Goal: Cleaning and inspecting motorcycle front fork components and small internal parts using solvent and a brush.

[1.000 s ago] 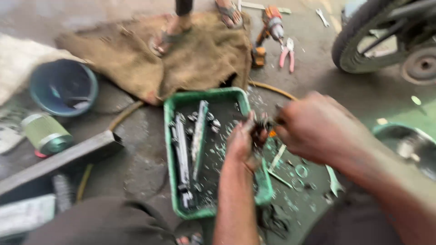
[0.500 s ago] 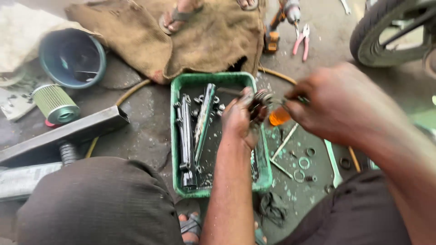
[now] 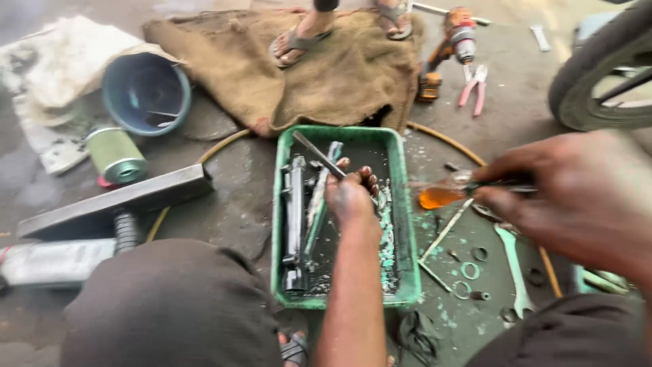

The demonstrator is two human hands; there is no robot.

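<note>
Left hand (image 3: 350,194) over green tray (image 3: 401,224); right hand (image 3: 577,197) grips screwdriver (image 3: 448,194).

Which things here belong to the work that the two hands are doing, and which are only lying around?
In use:
- left hand, over the green tray of metal parts
- right hand, holding a slim tool

Lying about:
- burlap sack
- blue bucket
- cylindrical filter
- drill
- pink pliers
- wrench
- tyre

left hand (image 3: 350,194) curled, right hand (image 3: 577,197) pinching
</note>
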